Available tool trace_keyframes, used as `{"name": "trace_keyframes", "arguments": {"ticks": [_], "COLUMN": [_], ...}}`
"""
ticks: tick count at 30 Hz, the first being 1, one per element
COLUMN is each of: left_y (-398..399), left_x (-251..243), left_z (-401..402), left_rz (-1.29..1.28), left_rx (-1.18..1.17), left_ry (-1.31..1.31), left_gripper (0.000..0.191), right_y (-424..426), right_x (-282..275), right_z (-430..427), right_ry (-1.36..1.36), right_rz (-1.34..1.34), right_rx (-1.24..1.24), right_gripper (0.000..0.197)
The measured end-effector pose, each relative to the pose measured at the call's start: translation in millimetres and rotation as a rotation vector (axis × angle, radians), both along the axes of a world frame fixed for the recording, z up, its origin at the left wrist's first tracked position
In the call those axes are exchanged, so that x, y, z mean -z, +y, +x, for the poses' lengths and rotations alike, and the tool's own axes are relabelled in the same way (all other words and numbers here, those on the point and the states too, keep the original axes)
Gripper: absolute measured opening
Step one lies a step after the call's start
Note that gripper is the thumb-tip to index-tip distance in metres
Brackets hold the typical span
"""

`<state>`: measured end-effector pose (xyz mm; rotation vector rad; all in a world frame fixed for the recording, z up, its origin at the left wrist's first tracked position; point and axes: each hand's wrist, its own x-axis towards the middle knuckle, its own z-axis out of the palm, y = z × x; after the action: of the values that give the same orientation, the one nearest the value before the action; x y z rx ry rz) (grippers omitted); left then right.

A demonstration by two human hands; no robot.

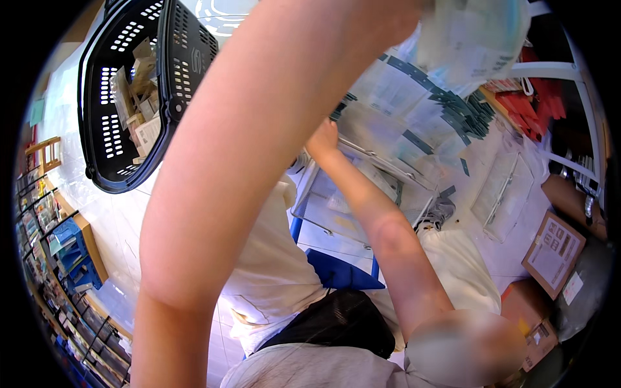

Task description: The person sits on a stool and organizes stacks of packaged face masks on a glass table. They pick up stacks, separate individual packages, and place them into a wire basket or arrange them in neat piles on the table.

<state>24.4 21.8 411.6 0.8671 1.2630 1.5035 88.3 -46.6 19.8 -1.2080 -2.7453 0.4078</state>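
Observation:
My left forearm crosses the view from lower left to upper right. My left hand [410, 24] is blurred and cut by the top edge, beside a large clear plastic bag [475, 41]; its fingers cannot be made out. My right hand [326, 138] reaches to the far side of a white mesh basket [335, 223], partly behind my left forearm, near dark green strips. Whether it grips anything is hidden. Flat packets lie in the basket. Clear packets with dark green header strips [465, 114] are spread beyond it.
A black shopping basket [167, 92] with small boxes stands at upper left. A blue stool [339, 271] is before me. At right are a white mesh panel [504, 194], cardboard boxes [533, 315], a framed board [553, 254] and a white rack [543, 70] with red packets. Shelves of goods line the left.

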Motion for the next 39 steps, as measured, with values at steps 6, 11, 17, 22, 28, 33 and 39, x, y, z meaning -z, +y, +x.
{"name": "trace_keyframes", "arguments": {"ticks": [6, 11, 17, 22, 28, 33, 39], "left_y": [-12, -15, 3, 13, 25, 21, 22], "left_x": [0, 0, -12, 6, -18, 7, -5], "left_z": [-18, -22, -14, -17, 6, -2, 2], "left_rz": [-0.016, -0.02, -0.038, 0.242, -0.08, 0.233, 0.127], "left_rx": [-0.01, -0.015, -0.017, 0.201, 0.008, 0.171, 0.234], "left_ry": [0.015, 0.016, -0.002, -0.218, -0.212, -0.218, -0.245], "left_gripper": [0.033, 0.034, 0.035, 0.03, 0.027, 0.027, 0.026], "right_y": [6, 31, 58, 32, -88, -110, 19], "right_x": [48, -15, -124, -144, -144, -121, -69], "right_z": [-22, 11, 103, 178, 267, 259, 105], "right_ry": [0.052, 0.406, 0.947, 1.309, 0.917, 0.583, 0.631], "right_rz": [0.359, 0.102, -0.663, -0.671, -1.254, -1.156, -0.162], "right_rx": [-0.098, 0.162, 0.806, 0.962, 1.498, 1.403, 0.376], "right_gripper": [0.012, 0.008, 0.016, 0.018, 0.021, 0.033, 0.047]}}
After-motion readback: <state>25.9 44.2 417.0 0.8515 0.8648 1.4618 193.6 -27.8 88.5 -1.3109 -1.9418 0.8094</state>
